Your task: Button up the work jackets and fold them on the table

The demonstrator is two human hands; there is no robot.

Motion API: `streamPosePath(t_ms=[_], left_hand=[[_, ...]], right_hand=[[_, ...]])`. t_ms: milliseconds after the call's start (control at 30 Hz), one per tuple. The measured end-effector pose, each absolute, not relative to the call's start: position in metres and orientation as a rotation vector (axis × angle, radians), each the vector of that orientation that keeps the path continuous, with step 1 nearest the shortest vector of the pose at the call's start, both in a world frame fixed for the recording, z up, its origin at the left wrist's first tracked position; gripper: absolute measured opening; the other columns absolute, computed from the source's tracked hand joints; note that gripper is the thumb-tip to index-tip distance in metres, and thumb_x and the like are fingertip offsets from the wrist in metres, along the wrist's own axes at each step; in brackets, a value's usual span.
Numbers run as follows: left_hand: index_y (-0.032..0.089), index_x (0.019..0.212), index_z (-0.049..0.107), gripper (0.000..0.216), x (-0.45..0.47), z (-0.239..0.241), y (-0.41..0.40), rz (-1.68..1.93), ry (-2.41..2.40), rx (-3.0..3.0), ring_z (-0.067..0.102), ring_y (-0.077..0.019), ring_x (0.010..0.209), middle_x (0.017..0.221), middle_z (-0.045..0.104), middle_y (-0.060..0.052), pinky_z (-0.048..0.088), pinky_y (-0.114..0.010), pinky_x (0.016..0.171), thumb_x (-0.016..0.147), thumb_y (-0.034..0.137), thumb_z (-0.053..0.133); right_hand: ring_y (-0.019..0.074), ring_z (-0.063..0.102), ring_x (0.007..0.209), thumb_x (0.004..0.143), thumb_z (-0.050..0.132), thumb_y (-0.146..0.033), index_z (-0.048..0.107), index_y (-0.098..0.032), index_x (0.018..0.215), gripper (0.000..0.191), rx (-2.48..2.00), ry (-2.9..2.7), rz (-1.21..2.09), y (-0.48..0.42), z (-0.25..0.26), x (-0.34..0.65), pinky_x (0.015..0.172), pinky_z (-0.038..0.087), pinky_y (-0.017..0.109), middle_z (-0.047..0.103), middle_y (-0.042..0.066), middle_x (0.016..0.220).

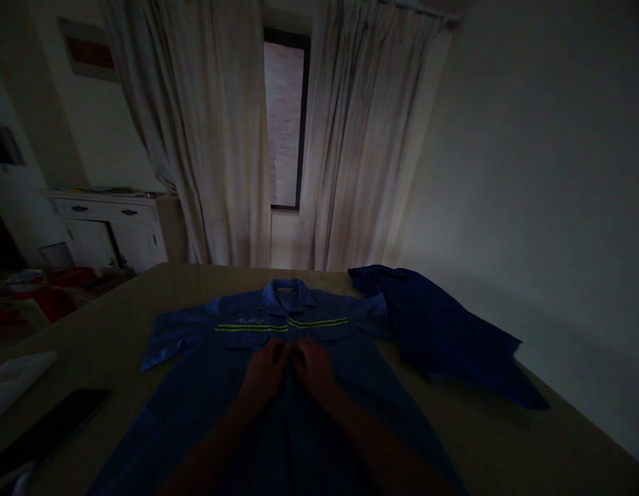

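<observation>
A blue short-sleeved work shirt (236, 351) lies spread face up, its collar pointing away from me and yellow-green stripes across the chest. My left hand (267, 365) and my right hand (313, 365) meet at its front placket, just below the stripes. The fingers of both hands are curled and pinched on the shirt's front edges, close together. Any button between the fingertips is too dark and small to make out. Below my hands the placket runs down between my forearms.
A darker blue cloth (448, 331) lies rumpled at the right, touching the shirt's sleeve. At the left are a black phone-like object (55, 427) and a white item (16, 379) on the table (169, 279). Behind stand curtains (220, 138) and a white cabinet (123, 234).
</observation>
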State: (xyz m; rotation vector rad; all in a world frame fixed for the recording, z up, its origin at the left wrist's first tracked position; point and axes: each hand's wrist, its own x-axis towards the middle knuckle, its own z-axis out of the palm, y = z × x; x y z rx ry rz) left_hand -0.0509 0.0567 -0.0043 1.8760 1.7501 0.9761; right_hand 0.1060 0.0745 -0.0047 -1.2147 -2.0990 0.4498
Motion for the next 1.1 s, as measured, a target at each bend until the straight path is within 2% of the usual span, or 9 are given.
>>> streamPosePath(t_ms=[200, 367, 400, 467, 567, 700, 867, 1000, 1100], left_hand=[[0.019, 0.115, 0.063, 0.024, -0.059, -0.014, 0.064, 1.017, 1.686, 1.803, 0.073, -0.0227, 0.101, 0.108, 0.077, -0.008, 0.051, -0.033, 0.088, 0.092, 0.024, 0.056], [0.019, 0.128, 0.054, 0.040, -0.061, -0.008, 0.062, 1.006, 1.605, 1.862, 0.070, -0.0196, 0.081, 0.090, 0.072, -0.002, 0.052, -0.030, 0.076, 0.088, 0.018, 0.057], [0.019, 0.131, 0.053, 0.043, -0.059, -0.005, 0.061, 0.976, 1.603, 1.917, 0.069, -0.0196, 0.081, 0.089, 0.070, -0.001, 0.052, -0.030, 0.076, 0.088, 0.016, 0.056], [0.021, 0.132, 0.053, 0.047, -0.055, 0.001, 0.057, 0.886, 1.637, 2.057, 0.069, -0.0211, 0.094, 0.099, 0.071, -0.004, 0.051, -0.032, 0.085, 0.087, 0.010, 0.054], [0.020, 0.120, 0.060, 0.035, -0.047, 0.009, 0.052, 0.697, 1.739, 2.268, 0.063, -0.0241, 0.114, 0.116, 0.070, -0.010, 0.045, -0.036, 0.100, 0.090, 0.006, 0.048], [0.020, 0.105, 0.063, 0.019, -0.047, 0.011, 0.050, 0.618, 1.806, 2.326, 0.063, -0.0233, 0.106, 0.108, 0.069, -0.009, 0.045, -0.034, 0.095, 0.099, 0.015, 0.045], [0.024, 0.100, 0.067, 0.015, -0.056, 0.010, 0.053, 0.702, 1.771, 2.277, 0.063, -0.0210, 0.104, 0.107, 0.067, -0.005, 0.045, -0.032, 0.094, 0.100, 0.025, 0.051], [0.025, 0.115, 0.071, 0.028, -0.058, 0.005, 0.053, 0.696, 1.842, 2.325, 0.060, -0.0264, 0.114, 0.120, 0.068, -0.008, 0.044, -0.041, 0.099, 0.103, 0.031, 0.046], [0.026, 0.138, 0.061, 0.041, -0.063, -0.006, 0.049, 0.637, 1.819, 2.368, 0.054, -0.0288, 0.132, 0.143, 0.061, -0.010, 0.040, -0.047, 0.108, 0.104, 0.027, 0.038]], right_hand=[[0.0176, 0.065, 0.085, 0.089, 0.068, -0.020, 0.069, -0.018, 0.094, 0.005, -1.221, -2.018, 0.574, 0.079, -0.008, 0.109, 0.076, 0.045, 0.026, 0.071, 0.003, 0.092], [0.0166, 0.064, 0.080, 0.087, 0.069, -0.019, 0.070, -0.017, 0.090, 0.004, -1.212, -1.899, 0.742, 0.082, -0.005, 0.109, 0.072, 0.045, 0.024, 0.071, 0.002, 0.085], [0.0167, 0.064, 0.079, 0.086, 0.069, -0.019, 0.070, -0.017, 0.089, 0.004, -1.218, -1.872, 0.784, 0.083, -0.004, 0.108, 0.071, 0.045, 0.024, 0.071, 0.001, 0.084], [0.0170, 0.065, 0.078, 0.085, 0.068, -0.019, 0.070, -0.017, 0.087, 0.003, -1.227, -1.822, 0.850, 0.085, -0.005, 0.107, 0.070, 0.045, 0.024, 0.071, 0.001, 0.082], [0.0178, 0.066, 0.080, 0.085, 0.066, -0.021, 0.071, -0.017, 0.086, 0.006, -1.229, -1.760, 0.926, 0.090, -0.007, 0.107, 0.071, 0.047, 0.025, 0.073, 0.001, 0.083], [0.0191, 0.069, 0.084, 0.085, 0.066, -0.024, 0.074, -0.017, 0.087, 0.010, -1.258, -1.725, 0.998, 0.093, -0.007, 0.108, 0.073, 0.049, 0.026, 0.075, 0.002, 0.085], [0.0208, 0.070, 0.089, 0.090, 0.062, -0.027, 0.075, -0.019, 0.087, 0.015, -1.305, -1.739, 0.866, 0.090, -0.003, 0.106, 0.081, 0.050, 0.029, 0.077, 0.005, 0.089], [0.0196, 0.069, 0.089, 0.094, 0.056, -0.029, 0.071, -0.019, 0.094, 0.019, -1.300, -1.686, 0.711, 0.083, 0.009, 0.109, 0.081, 0.049, 0.028, 0.075, 0.005, 0.092], [0.0187, 0.067, 0.078, 0.093, 0.060, -0.036, 0.069, -0.021, 0.087, 0.019, -1.336, -1.897, 0.622, 0.064, 0.026, 0.116, 0.072, 0.046, 0.028, 0.073, 0.004, 0.083]])
